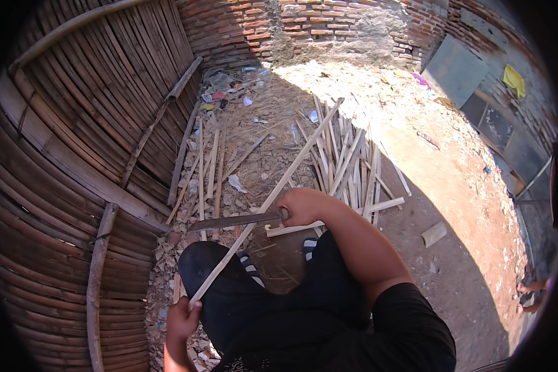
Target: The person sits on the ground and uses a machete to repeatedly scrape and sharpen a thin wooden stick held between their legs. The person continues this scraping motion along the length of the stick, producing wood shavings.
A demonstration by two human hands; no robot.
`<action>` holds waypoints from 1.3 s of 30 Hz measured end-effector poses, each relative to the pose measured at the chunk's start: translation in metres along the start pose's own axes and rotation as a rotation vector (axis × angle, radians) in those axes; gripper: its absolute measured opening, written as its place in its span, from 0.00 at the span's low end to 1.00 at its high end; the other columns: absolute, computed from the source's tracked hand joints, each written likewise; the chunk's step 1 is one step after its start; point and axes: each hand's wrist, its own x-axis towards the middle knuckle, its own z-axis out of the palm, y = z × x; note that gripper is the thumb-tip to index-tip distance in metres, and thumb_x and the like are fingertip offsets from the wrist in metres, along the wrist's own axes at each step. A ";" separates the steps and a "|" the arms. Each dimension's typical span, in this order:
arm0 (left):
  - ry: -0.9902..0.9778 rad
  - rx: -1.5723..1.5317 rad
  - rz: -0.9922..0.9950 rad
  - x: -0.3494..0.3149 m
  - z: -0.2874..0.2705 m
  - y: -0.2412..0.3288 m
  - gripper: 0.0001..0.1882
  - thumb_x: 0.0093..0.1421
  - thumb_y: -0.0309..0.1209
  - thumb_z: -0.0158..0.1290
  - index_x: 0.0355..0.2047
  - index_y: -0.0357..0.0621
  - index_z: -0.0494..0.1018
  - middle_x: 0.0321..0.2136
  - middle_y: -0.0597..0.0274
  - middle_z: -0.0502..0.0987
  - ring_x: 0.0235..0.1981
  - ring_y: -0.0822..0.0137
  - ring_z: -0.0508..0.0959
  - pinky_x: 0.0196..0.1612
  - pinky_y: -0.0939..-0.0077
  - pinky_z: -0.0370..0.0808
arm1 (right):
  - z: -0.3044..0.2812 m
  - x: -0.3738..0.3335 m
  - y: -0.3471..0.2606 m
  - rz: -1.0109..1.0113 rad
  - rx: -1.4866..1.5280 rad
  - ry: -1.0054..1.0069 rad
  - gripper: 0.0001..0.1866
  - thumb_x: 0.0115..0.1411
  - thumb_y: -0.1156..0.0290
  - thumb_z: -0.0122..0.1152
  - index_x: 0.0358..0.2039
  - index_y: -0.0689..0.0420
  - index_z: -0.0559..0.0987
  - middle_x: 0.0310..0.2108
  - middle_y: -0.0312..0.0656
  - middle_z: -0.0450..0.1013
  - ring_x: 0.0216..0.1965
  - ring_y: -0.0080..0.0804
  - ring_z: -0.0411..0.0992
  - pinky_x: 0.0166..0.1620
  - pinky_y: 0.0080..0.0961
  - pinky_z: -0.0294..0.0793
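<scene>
Black shirt [310, 344] foremost, a person's left hand [182, 320] grips the near end of a wooden strip [289, 174] slanting past one knee; the right hand [299, 206] clenches a long knife [229, 221] crossing it. Bamboo fence [49, 149] hems the left; dirt ground [459, 273] opens rightward.

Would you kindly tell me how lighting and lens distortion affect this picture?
Head view: sunlight nearly washes out the ground before the brick wall; head view: shade covers the blade and right hand, which remain discernible; head view: the bamboo wall bows near the dark fisheye rim.
</scene>
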 end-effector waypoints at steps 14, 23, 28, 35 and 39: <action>0.000 -0.053 -0.022 0.000 0.001 0.004 0.26 0.66 0.50 0.57 0.27 0.36 0.70 0.15 0.43 0.72 0.19 0.42 0.75 0.25 0.55 0.68 | 0.008 0.007 0.000 0.046 -0.003 0.012 0.29 0.52 0.51 0.74 0.45 0.63 0.83 0.33 0.56 0.80 0.41 0.58 0.79 0.46 0.47 0.76; 0.050 0.043 -0.005 -0.002 0.007 -0.002 0.26 0.66 0.50 0.57 0.28 0.37 0.70 0.17 0.43 0.73 0.22 0.39 0.77 0.26 0.53 0.70 | -0.018 -0.001 0.040 0.341 0.190 0.220 0.31 0.52 0.50 0.74 0.46 0.63 0.83 0.35 0.60 0.80 0.43 0.58 0.79 0.49 0.47 0.76; -0.026 -0.050 -0.010 0.004 0.006 -0.010 0.26 0.67 0.51 0.56 0.28 0.37 0.70 0.16 0.44 0.73 0.21 0.42 0.77 0.26 0.54 0.69 | -0.006 -0.001 0.040 0.241 0.086 0.159 0.31 0.52 0.51 0.74 0.47 0.63 0.82 0.33 0.59 0.79 0.41 0.57 0.79 0.48 0.46 0.76; -0.041 -0.059 -0.039 0.001 -0.001 -0.004 0.26 0.67 0.50 0.56 0.27 0.37 0.70 0.16 0.45 0.72 0.18 0.47 0.74 0.26 0.57 0.68 | 0.009 0.011 0.006 -0.024 -0.003 -0.050 0.29 0.53 0.50 0.73 0.47 0.59 0.83 0.37 0.56 0.81 0.44 0.56 0.79 0.49 0.47 0.76; -0.015 -0.024 -0.015 0.001 0.002 -0.007 0.26 0.68 0.50 0.56 0.28 0.37 0.70 0.17 0.44 0.72 0.19 0.47 0.74 0.26 0.57 0.68 | -0.009 0.003 0.051 0.294 0.169 0.161 0.31 0.52 0.48 0.74 0.47 0.61 0.83 0.36 0.58 0.80 0.43 0.57 0.79 0.49 0.46 0.76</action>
